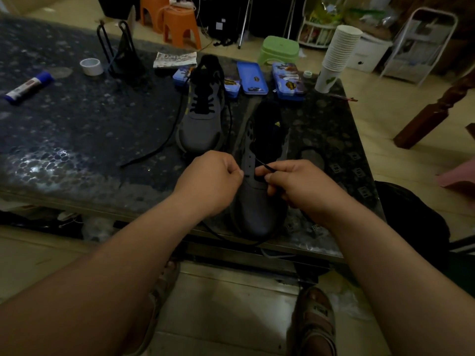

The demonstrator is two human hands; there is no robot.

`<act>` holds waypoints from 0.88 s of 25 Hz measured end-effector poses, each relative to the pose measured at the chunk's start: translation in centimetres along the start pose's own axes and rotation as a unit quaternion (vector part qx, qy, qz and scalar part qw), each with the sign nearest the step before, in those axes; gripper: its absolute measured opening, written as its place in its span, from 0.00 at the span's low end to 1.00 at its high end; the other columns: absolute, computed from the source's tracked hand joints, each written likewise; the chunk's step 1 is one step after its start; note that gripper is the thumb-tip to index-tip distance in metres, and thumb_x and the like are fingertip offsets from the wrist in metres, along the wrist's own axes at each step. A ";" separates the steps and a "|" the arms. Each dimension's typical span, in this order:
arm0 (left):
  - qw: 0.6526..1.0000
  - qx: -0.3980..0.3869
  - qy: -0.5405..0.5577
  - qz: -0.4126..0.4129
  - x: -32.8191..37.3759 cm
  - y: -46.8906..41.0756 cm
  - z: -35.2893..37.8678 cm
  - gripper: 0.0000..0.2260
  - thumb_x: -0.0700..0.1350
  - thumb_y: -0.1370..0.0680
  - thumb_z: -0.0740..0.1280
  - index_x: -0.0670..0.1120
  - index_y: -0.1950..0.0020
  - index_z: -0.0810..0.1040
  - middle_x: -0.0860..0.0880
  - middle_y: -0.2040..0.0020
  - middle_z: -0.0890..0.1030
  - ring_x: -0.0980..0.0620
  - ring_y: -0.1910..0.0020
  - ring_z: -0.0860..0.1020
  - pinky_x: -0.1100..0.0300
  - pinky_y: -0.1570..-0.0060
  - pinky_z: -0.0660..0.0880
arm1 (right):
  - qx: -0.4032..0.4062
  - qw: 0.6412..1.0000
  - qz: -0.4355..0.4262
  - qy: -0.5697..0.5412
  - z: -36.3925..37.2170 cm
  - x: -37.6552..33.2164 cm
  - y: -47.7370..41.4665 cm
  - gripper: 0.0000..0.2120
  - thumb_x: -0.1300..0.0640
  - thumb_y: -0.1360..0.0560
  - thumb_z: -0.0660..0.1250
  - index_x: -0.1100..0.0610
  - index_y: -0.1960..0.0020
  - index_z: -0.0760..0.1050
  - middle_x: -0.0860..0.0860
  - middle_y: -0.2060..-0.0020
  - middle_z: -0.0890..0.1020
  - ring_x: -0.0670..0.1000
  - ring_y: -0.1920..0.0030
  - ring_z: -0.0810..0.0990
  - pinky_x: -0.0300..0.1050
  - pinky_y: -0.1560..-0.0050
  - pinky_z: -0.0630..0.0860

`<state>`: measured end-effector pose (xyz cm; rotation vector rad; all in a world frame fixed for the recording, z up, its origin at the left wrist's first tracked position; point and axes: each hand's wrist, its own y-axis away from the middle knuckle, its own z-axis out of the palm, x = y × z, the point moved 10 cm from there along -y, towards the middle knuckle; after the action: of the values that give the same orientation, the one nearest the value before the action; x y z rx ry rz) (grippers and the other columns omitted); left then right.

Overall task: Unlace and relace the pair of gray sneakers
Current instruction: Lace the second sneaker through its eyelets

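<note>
Pinching lace [264, 165], sneaker [257, 209] on speckled table [77, 129], stools [180, 27]

The left hand [212, 182] and right hand [302, 187] are recorded bare, forearms likewise. Brown strapped sandals [315, 321] are worn.

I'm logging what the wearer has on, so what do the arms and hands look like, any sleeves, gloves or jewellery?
The left forearm and right forearm are bare, with no sleeve in view. The left hand and right hand are ungloved; no watch, bracelet or ring shows on the sides facing the camera.
</note>
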<state>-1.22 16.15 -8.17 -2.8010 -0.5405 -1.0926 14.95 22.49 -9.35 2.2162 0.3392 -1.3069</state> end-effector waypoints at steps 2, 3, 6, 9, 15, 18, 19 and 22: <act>0.998 0.019 -0.057 0.030 1.0 0.1 -0.1 0.11 0.52 0.19 0.67 0.54 0.61 0.77 0.53 0.65 0.78 0.51 0.64 0.77 0.56 0.65 0.72 | 0.001 1.000 -0.001 -0.013 0.2 -0.1 0.0 0.11 0.61 0.17 0.64 0.56 0.40 0.83 0.51 0.67 0.78 0.38 0.78 0.69 0.30 0.76 0.64; 0.996 0.026 -0.078 0.040 1.4 0.2 0.0 0.10 0.52 0.19 0.66 0.54 0.60 0.77 0.53 0.64 0.78 0.50 0.63 0.78 0.54 0.64 0.74 | 0.001 1.000 -0.004 -0.021 0.4 -0.2 0.0 0.11 0.62 0.17 0.63 0.56 0.40 0.83 0.51 0.68 0.78 0.38 0.78 0.69 0.30 0.76 0.64; 0.996 0.020 -0.080 0.045 1.4 -0.1 0.6 0.09 0.52 0.19 0.66 0.54 0.59 0.78 0.54 0.63 0.79 0.49 0.61 0.79 0.52 0.62 0.77 | 0.004 1.000 -0.014 -0.002 0.5 -0.4 0.0 0.11 0.62 0.17 0.63 0.56 0.41 0.83 0.51 0.71 0.78 0.39 0.78 0.70 0.31 0.76 0.65; 0.999 0.000 -0.041 0.025 0.5 -0.7 1.0 0.12 0.55 0.20 0.69 0.53 0.62 0.77 0.54 0.64 0.80 0.52 0.61 0.80 0.54 0.62 0.77 | -0.015 0.992 -0.044 0.117 1.0 -1.0 -0.5 0.11 0.60 0.16 0.63 0.52 0.40 0.82 0.49 0.75 0.79 0.41 0.77 0.73 0.32 0.74 0.67; 0.999 -0.031 0.010 0.000 -0.7 -0.7 1.7 0.10 0.54 0.19 0.69 0.51 0.56 0.76 0.51 0.61 0.82 0.51 0.61 0.80 0.54 0.60 0.77 | -0.027 0.977 -0.074 0.196 2.0 -1.7 -1.1 0.06 0.58 0.16 0.65 0.55 0.49 0.80 0.51 0.74 0.80 0.40 0.78 0.73 0.31 0.76 0.66; 0.997 -0.057 0.057 -0.004 -0.9 -0.9 1.9 0.09 0.51 0.18 0.68 0.49 0.55 0.78 0.51 0.63 0.84 0.53 0.63 0.80 0.59 0.64 0.72 | -0.025 0.977 -0.072 0.201 2.0 -1.7 -1.0 0.06 0.58 0.16 0.63 0.53 0.51 0.77 0.52 0.72 0.81 0.39 0.78 0.74 0.31 0.77 0.66; 0.997 -0.053 0.053 0.000 -0.9 -1.0 1.9 0.08 0.50 0.18 0.68 0.49 0.55 0.78 0.51 0.63 0.84 0.53 0.63 0.80 0.59 0.65 0.72 | -0.029 0.975 -0.072 0.210 2.1 -1.8 -1.1 0.08 0.59 0.16 0.62 0.52 0.52 0.76 0.52 0.72 0.82 0.39 0.79 0.74 0.31 0.77 0.65; 0.999 -0.027 0.027 0.010 -0.6 -1.1 1.9 0.09 0.50 0.19 0.70 0.50 0.58 0.77 0.50 0.62 0.83 0.50 0.61 0.81 0.55 0.61 0.76 | -0.047 0.971 -0.064 0.226 2.5 -1.8 -1.5 0.14 0.60 0.16 0.60 0.52 0.59 0.74 0.54 0.71 0.83 0.40 0.80 0.72 0.32 0.78 0.64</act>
<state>-0.84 17.40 -10.01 -2.8070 -0.4827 -1.1936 11.54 22.46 -9.26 2.4274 0.7077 -0.8117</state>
